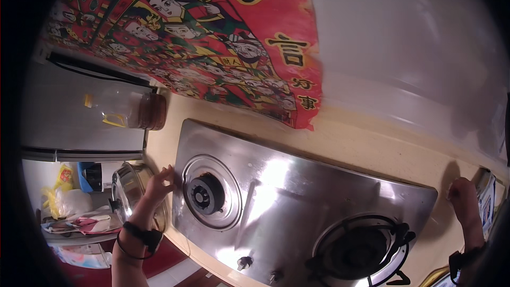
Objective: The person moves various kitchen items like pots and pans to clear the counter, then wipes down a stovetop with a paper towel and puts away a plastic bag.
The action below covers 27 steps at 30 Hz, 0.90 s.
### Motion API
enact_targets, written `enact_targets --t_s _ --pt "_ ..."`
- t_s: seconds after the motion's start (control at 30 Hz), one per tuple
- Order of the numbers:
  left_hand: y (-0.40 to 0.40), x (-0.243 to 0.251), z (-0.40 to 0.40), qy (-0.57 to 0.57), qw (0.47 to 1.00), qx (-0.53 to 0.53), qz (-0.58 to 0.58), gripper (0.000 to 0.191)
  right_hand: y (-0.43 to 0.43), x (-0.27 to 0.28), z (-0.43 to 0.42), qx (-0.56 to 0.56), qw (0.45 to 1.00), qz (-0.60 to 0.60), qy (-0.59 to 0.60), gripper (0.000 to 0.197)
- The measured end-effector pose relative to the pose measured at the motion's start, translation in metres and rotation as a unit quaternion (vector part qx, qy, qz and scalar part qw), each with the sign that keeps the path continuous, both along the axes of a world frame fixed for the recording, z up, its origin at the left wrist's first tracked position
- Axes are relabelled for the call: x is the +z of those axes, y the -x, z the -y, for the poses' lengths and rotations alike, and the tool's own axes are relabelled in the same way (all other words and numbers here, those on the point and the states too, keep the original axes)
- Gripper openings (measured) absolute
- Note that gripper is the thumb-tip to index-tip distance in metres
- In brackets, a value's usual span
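Observation:
A stainless-steel two-burner gas stove (287,203) lies before me. Its left burner (205,194) shows a bare burner head inside a round drip ring. On the right burner (354,247) sits a black pot support. My left hand (160,183) is at the stove's left edge, fingers apart, with nothing seen in it; whether it touches the metal is unclear. Beyond the stove's right end, my right hand (463,193) is curled low over the cream countertop (442,223). A whitish bit shows at its fingers, too small to identify.
A lidded steel pot (133,183) stands left, behind my left forearm. A plastic oil bottle (127,111) with a yellow cap stands at the back left. A red illustrated poster (223,48) covers part of the wall. Packages (487,203) lie at the far right.

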<state>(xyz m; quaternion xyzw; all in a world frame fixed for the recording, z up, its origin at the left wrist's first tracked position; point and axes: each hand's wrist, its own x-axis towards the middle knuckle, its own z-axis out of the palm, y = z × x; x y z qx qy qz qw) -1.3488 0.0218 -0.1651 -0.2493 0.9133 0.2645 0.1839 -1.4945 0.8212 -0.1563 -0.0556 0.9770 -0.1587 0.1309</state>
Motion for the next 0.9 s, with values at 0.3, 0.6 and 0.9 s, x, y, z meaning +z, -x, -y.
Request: enact_targets --t_s 0.3,0.6,0.9 --pt "0.009 0.005 -0.003 -0.046 0.998 0.008 0.036 0.072 0.002 -0.005 -0.006 -0.058 0.997 0.03 0.038 0.009" --pt "0.015 0.012 -0.012 -0.079 0.992 0.094 0.01 0.072 0.005 0.0 -0.002 -0.116 0.988 0.074 0.065 0.01" --pt "0.016 0.009 -0.014 -0.079 0.992 0.084 0.043 0.075 0.002 -0.002 -0.001 -0.135 0.983 0.083 0.091 0.011"
